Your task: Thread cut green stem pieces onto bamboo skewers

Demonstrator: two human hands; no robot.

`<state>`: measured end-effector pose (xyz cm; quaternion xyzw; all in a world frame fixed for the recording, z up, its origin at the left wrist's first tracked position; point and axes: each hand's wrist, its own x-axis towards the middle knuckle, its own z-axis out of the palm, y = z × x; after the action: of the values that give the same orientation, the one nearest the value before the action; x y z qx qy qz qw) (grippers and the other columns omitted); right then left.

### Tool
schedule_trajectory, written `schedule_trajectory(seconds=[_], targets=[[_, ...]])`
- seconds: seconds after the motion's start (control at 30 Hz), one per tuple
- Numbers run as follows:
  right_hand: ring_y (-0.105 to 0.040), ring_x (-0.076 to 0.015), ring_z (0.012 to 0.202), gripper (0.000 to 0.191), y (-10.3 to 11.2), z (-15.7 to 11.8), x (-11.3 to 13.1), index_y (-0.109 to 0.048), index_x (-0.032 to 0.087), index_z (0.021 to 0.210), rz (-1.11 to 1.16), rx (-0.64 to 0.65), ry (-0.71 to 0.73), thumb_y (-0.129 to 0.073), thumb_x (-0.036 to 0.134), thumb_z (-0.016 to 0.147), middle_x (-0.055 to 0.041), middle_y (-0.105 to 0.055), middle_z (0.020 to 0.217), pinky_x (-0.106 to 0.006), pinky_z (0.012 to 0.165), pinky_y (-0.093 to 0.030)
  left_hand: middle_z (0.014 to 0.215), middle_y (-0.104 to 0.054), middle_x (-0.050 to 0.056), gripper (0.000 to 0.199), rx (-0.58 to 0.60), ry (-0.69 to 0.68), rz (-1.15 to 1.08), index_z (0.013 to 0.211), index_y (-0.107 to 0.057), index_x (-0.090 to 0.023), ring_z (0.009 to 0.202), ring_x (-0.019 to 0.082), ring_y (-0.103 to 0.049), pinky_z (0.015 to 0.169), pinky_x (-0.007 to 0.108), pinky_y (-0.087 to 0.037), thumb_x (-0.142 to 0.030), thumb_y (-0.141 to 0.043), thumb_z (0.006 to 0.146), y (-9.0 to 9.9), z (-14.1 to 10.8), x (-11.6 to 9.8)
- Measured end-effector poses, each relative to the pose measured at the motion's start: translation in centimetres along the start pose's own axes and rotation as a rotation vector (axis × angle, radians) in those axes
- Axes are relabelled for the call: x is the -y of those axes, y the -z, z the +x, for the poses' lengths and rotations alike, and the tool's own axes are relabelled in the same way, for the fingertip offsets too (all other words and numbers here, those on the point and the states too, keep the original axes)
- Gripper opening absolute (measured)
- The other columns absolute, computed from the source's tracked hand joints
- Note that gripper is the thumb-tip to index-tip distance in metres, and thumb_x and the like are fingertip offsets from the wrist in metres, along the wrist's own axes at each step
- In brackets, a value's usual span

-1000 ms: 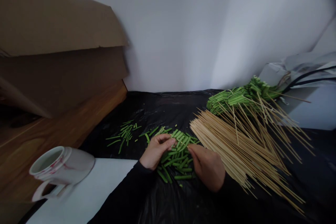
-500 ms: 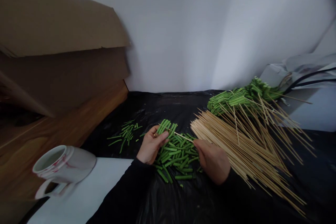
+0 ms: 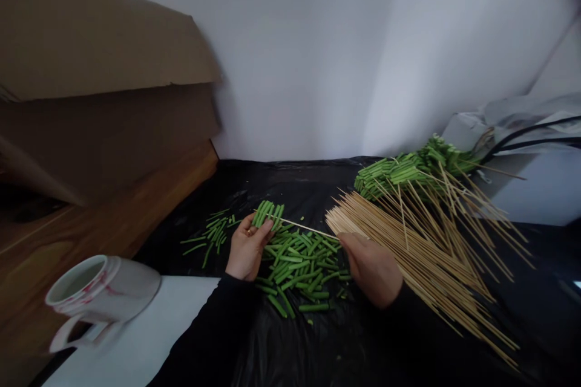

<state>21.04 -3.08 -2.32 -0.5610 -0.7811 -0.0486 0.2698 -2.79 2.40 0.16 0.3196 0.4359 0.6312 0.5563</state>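
My left hand (image 3: 247, 247) is closed on a row of cut green bean pieces (image 3: 267, 214), which sit side by side on a thin wooden skewer (image 3: 308, 228). The skewer's bare length runs right to my right hand (image 3: 373, 267), whose fingers pinch its far end. Beneath and between my hands lies a loose pile of cut green bean pieces (image 3: 297, 266). A thick bundle of bare skewers (image 3: 422, 254) lies right beside my right hand.
Filled green skewers (image 3: 394, 170) are heaped at the back right, by a white box (image 3: 521, 187). Thinner green scraps (image 3: 213, 231) lie left on the black plastic sheet (image 3: 281, 178). A mug (image 3: 109, 290) rests on a white board (image 3: 181, 305); a cardboard box (image 3: 104, 36) stands behind.
My left hand has moved left with the bean pieces, away from my right hand. More bare skewer shows between the hands. The whole view has shifted slightly.
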Motion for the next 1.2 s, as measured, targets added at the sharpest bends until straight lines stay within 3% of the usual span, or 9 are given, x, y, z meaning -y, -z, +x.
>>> schedule_trajectory(seconds=[0.2, 0.3, 0.4, 0.53, 0.63, 0.77, 1.0, 1.2], targets=[[-0.052, -0.0143, 0.06, 0.024, 0.8, 0.6, -1.6, -0.063, 0.021, 0.085, -0.264, -0.099, -0.023, -0.043, 0.009, 0.086, -0.0015, -0.059, 0.071, -0.029, 0.055, -0.027, 0.083, -0.071, 0.0, 0.043, 0.058, -0.012, -0.044, 0.095, -0.064, -0.017, 0.081, 0.013, -0.067, 0.075, 0.024, -0.052, -0.023, -0.085, 0.059, -0.2, -0.1, 0.0], [-0.051, -0.0132, 0.059, 0.029, 1.2, 0.9, -2.7, -0.063, 0.021, 0.083, -0.257, -0.183, -0.082, -0.037, 0.01, 0.089, -0.0014, -0.058, 0.067, -0.027, 0.055, -0.028, 0.09, -0.072, 0.005, 0.044, 0.113, 0.014, -0.002, 0.106, -0.063, -0.016, 0.085, 0.015, -0.068, 0.075, 0.024, -0.052, -0.03, -0.08, 0.067, -0.2, -0.3, 0.0], [-0.051, -0.0123, 0.059, 0.026, 2.2, 1.2, -4.5, -0.061, 0.019, 0.084, -0.197, -0.283, -0.208, -0.037, 0.018, 0.092, -0.001, -0.059, 0.067, -0.025, 0.055, -0.028, 0.094, -0.072, 0.008, 0.045, 0.122, 0.059, 0.043, 0.111, -0.062, -0.015, 0.082, 0.014, -0.067, 0.071, 0.021, -0.051, -0.033, -0.076, 0.073, -0.1, -0.3, 0.0], [-0.042, -0.0101, 0.051, 0.018, 4.0, 1.2, -7.8, -0.062, 0.019, 0.093, -0.265, -0.388, -0.504, -0.045, 0.024, 0.091, 0.0003, -0.06, 0.068, -0.025, 0.052, -0.023, 0.083, -0.072, 0.005, 0.042, 0.121, 0.111, 0.058, 0.107, -0.065, -0.014, 0.072, 0.009, -0.064, 0.065, 0.016, -0.049, -0.029, -0.078, 0.07, 0.1, -0.2, 0.0], [-0.037, -0.0103, 0.048, 0.022, 4.9, 0.9, -9.8, -0.063, 0.018, 0.093, -0.398, -0.379, -0.695, -0.045, 0.029, 0.092, -0.002, -0.055, 0.062, -0.026, 0.051, -0.018, 0.081, -0.071, 0.004, 0.04, 0.129, 0.128, 0.07, 0.103, -0.067, -0.013, 0.069, 0.008, -0.063, 0.064, 0.016, -0.049, -0.028, -0.079, 0.069, 0.0, -0.3, 0.2], [-0.041, -0.0134, 0.049, 0.031, 5.1, 0.5, -10.8, -0.063, 0.018, 0.097, -0.549, -0.293, -0.853, -0.038, 0.035, 0.095, -0.0041, -0.051, 0.059, -0.028, 0.05, -0.016, 0.08, -0.071, 0.004, 0.04, 0.127, 0.134, 0.097, 0.1, -0.068, -0.013, 0.068, 0.008, -0.062, 0.063, 0.015, -0.048, -0.029, -0.081, 0.066, -0.1, -0.4, 0.3], [-0.057, -0.0223, 0.061, 0.037, 5.7, 0.7, -9.7, -0.061, 0.017, 0.105, -0.572, -0.17, -0.932, -0.031, 0.036, 0.095, -0.0095, -0.058, 0.068, -0.03, 0.054, -0.026, 0.076, -0.07, 0.003, 0.041, 0.13, 0.11, 0.151, 0.097, -0.069, -0.013, 0.067, 0.009, -0.061, 0.066, 0.018, -0.047, -0.033, -0.081, 0.064, -0.1, -0.3, 0.6], [-0.062, -0.0298, 0.067, 0.04, 6.7, 0.5, -9.5, -0.056, 0.017, 0.118, -0.471, -0.214, -0.959, -0.029, 0.036, 0.095, -0.0136, -0.06, 0.071, -0.033, 0.055, -0.027, 0.079, -0.07, 0.004, 0.035, 0.155, -0.015, 0.331, 0.098, -0.069, -0.015, 0.069, 0.012, -0.061, 0.067, 0.022, -0.046, -0.037, -0.075, 0.071, 0.5, 0.1, 1.2]])
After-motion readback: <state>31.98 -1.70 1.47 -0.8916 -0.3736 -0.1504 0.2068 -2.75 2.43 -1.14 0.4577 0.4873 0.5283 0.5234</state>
